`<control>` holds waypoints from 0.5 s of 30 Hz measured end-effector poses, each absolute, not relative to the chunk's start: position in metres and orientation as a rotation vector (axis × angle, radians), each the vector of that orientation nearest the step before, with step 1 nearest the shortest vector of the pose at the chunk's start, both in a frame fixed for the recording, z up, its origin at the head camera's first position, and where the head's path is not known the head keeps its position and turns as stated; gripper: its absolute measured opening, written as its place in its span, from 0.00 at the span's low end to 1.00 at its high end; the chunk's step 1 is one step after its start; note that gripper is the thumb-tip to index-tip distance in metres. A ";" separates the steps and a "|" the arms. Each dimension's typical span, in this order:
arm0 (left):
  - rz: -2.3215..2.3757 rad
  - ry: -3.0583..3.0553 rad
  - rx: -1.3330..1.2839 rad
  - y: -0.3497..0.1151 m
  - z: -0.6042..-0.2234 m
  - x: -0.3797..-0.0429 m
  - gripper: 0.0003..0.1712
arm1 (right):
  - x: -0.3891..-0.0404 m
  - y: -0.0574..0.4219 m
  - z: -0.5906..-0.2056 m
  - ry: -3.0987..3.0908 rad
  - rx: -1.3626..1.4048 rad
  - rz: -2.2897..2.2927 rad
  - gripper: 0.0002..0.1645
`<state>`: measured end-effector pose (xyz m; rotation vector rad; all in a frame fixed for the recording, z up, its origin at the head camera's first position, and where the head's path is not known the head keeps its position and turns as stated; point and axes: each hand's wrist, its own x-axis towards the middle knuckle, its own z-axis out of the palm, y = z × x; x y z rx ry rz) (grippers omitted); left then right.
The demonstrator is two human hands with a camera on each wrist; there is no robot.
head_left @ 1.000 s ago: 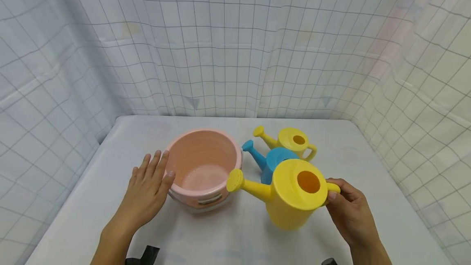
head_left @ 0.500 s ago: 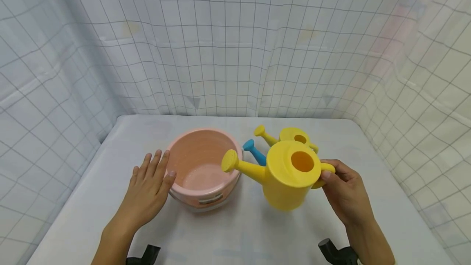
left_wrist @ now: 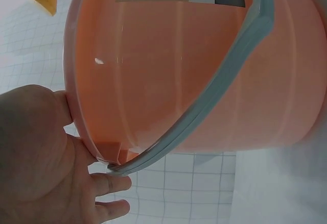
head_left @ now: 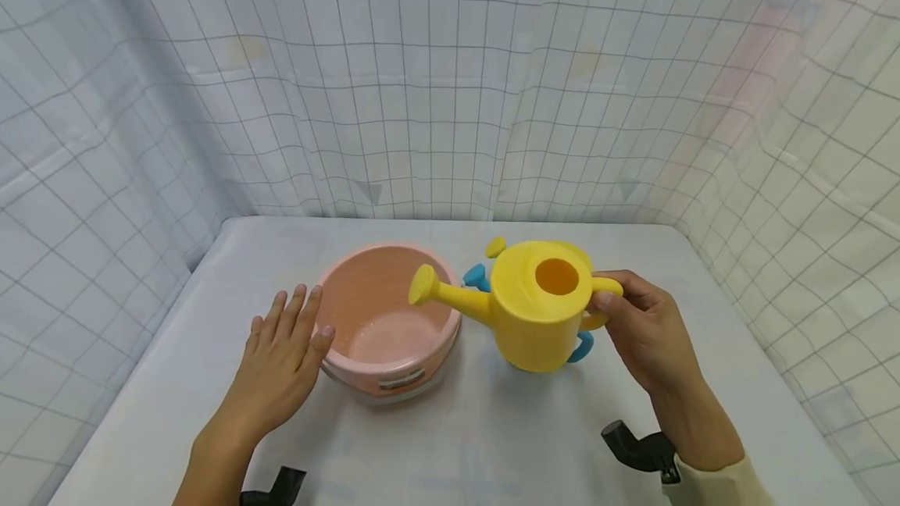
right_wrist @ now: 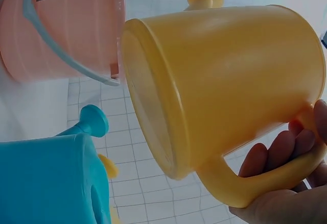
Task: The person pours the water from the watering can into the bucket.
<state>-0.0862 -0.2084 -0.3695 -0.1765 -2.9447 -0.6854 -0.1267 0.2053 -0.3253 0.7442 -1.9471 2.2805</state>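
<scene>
My right hand [head_left: 650, 330] grips the handle of a yellow watering can [head_left: 534, 334], which is held up off the table with its spout pointing left, near the rim of a pink bucket [head_left: 394, 369]. My left hand [head_left: 281, 365] lies with straight fingers against the bucket's left rim; the left wrist view shows the fingers [left_wrist: 112, 184] by the joint of the bucket's grey handle [left_wrist: 204, 99]. Behind the held can, a blue watering can [right_wrist: 46, 183] and a second yellow watering can [head_left: 495, 247] are mostly hidden in the head view.
A white table [head_left: 450, 451] bears the bucket and cans. Grid-patterned white curtains [head_left: 450, 100] enclose its back and both sides. Black wrist mounts [head_left: 643, 447] show near both forearms.
My right hand has carried the yellow watering can away from me and slightly left, so it covers more of the other two cans. My left hand has stayed at the bucket.
</scene>
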 end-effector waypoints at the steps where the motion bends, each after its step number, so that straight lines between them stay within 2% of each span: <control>1: -0.685 -2.945 -0.176 -0.209 -0.369 -0.086 0.36 | -0.128 0.204 -0.324 -1.966 0.723 2.276 0.18; 15: -0.687 -2.938 -0.180 -0.210 -0.369 -0.085 0.36 | -0.144 0.197 -0.308 -2.090 0.743 2.181 0.12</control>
